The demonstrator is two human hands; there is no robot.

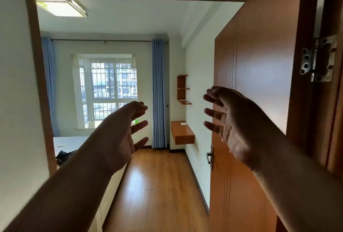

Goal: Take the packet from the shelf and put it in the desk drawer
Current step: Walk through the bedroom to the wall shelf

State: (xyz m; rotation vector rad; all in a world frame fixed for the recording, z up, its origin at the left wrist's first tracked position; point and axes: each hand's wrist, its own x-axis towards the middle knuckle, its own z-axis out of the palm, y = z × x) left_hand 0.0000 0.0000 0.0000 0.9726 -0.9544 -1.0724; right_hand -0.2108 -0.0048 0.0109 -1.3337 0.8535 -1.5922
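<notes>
I stand in a doorway and look into a bedroom. A small wooden wall shelf (182, 89) hangs on the far right wall, and a pale flat packet (182, 100) lies on its lowest board. Below it a wall-mounted wooden desk (182, 133) juts out, with its drawer front shut and a white paper (183, 123) on top. My left hand (124, 133) and my right hand (234, 122) are raised in front of me, palms facing each other, fingers spread, holding nothing. Both are far from the shelf and the desk.
The brown door (248, 102) stands swung inward on the right, its handle (209, 157) at mid height. A bed (68, 143) with a dark bag (64, 155) lies at the left. Wooden floor (159, 185) runs to the blue curtains (158, 92) and the window (109, 87).
</notes>
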